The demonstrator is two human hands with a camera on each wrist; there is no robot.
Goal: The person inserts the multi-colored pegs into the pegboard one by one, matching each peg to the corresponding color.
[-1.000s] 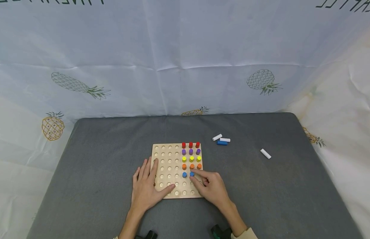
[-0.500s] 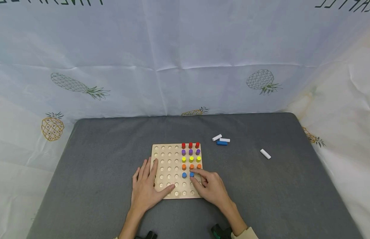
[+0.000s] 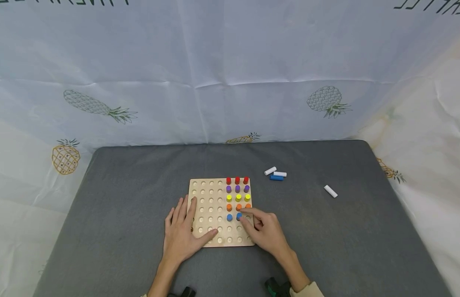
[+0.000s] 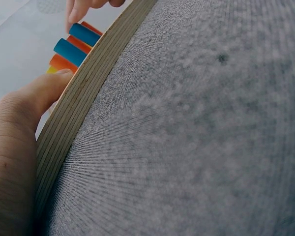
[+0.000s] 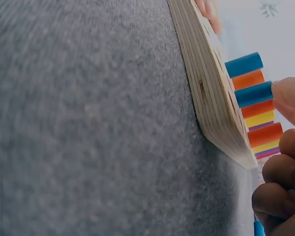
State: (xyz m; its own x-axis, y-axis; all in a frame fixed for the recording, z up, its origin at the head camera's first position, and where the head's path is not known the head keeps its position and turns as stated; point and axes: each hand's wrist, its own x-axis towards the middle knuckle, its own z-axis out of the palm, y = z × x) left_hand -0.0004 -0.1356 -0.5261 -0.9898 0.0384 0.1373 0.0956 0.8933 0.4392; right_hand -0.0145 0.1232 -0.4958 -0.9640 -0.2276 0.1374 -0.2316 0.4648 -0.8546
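Observation:
In the head view, the wooden pegboard point(image 3: 211, 214) lies flat on the grey table. My left hand point(image 3: 181, 235) rests on its left side with fingers spread and thumb on the front part. Two blue pegs stand upright in the board: a left one point(image 3: 229, 218) and a right one point(image 3: 239, 216). My right hand point(image 3: 267, 231) is at the right blue peg, index finger and thumb apart just to its right. In the right wrist view, a fingertip point(image 5: 281, 91) sits at the top of that blue peg point(image 5: 254, 94); whether it touches I cannot tell.
Red, purple, yellow and orange pegs point(image 3: 229, 207) fill rows behind the blue ones. Beyond the board's right corner lie two white pegs point(image 3: 270, 170) and a blue peg point(image 3: 276, 178). Another white peg point(image 3: 330, 191) lies farther right. A pineapple-print cloth point(image 3: 207, 111) hangs behind the table.
My right hand has shifted slightly to the right, its finger and thumb coming off the right blue peg, which stays standing in the board. The left hand has not moved.

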